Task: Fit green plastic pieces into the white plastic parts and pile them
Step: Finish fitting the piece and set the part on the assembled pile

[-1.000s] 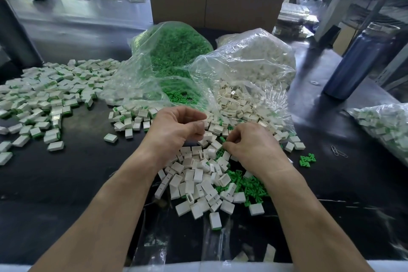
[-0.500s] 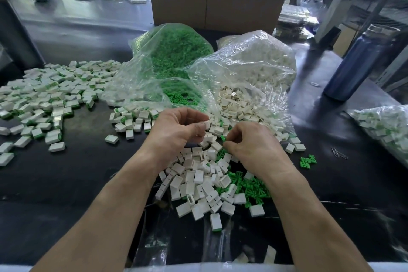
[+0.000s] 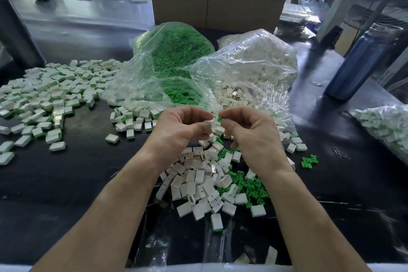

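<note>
**A:** What is largest around the two hands?

**B:** A black table (image 3: 66, 183) spreads beneath them, in a cluttered workshop. Beyond the grip stands a cardboard box (image 3: 216, 6). Nearer, two clear bags lie open toward the hands: a bag of green pieces (image 3: 174, 51) beyond and to the left, and a bag of white parts (image 3: 254, 62) beyond and to the right. A blue bottle (image 3: 362, 59) stands upright far off to the right.

**A:** And on the table itself?

**B:** Well left of the grip is a wide pile of finished parts (image 3: 50, 99), white with green edges. Directly under the hands lies a heap of loose white parts (image 3: 198, 179), with loose green pieces (image 3: 251, 187) mixed in on its right side. Two paper clips (image 3: 341, 154) lie to the right.

**A:** What do the hands hold?

**B:** The left hand (image 3: 178, 126) pinches a small white part (image 3: 210, 125) between thumb and curled fingers. The right hand (image 3: 249, 130) pinches a tiny green piece (image 3: 219, 119) at its fingertips. The two meet in the middle, just above the heap, touching or nearly so.

**A:** Which way do they point?

**B:** The green piece points left, toward the white part. The long axis of each is too hidden by fingers to tell.
</note>
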`<state>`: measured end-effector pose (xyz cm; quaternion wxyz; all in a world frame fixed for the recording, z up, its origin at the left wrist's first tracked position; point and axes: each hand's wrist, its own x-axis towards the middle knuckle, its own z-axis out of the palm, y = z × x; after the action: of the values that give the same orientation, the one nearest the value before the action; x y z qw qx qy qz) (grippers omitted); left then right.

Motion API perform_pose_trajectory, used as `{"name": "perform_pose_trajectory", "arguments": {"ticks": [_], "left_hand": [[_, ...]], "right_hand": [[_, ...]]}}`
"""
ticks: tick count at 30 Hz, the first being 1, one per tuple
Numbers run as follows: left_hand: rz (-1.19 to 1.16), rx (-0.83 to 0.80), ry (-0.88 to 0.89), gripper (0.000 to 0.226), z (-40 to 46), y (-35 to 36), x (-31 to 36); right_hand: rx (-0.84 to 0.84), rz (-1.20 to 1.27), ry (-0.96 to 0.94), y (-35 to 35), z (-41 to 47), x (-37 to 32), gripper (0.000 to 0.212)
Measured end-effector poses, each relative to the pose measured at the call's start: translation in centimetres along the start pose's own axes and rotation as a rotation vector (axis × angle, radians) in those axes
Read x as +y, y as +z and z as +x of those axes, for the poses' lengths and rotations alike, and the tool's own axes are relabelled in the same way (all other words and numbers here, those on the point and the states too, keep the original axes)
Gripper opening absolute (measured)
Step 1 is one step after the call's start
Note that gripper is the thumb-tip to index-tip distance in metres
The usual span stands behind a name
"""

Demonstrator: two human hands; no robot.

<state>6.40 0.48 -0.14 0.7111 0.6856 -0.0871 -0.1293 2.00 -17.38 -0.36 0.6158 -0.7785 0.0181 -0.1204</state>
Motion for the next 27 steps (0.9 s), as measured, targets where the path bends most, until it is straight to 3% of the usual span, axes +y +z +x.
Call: {"name": "perform_pose_trajectory", "arguments": {"ticks": [16,27], "left_hand": [[-0.106,-0.038,0.001,0.017,0.13,-0.16,-0.03],[0.094,-0.019,0.043,0.014,-0.15,0.05,-0.05]], "right_hand": [[0.011,-0.012,-0.122,0.49,-0.15,-0.05,0.019],[-0.020,-0.145,-0.094,-0.05,0.02,0.71,0.018]]}}
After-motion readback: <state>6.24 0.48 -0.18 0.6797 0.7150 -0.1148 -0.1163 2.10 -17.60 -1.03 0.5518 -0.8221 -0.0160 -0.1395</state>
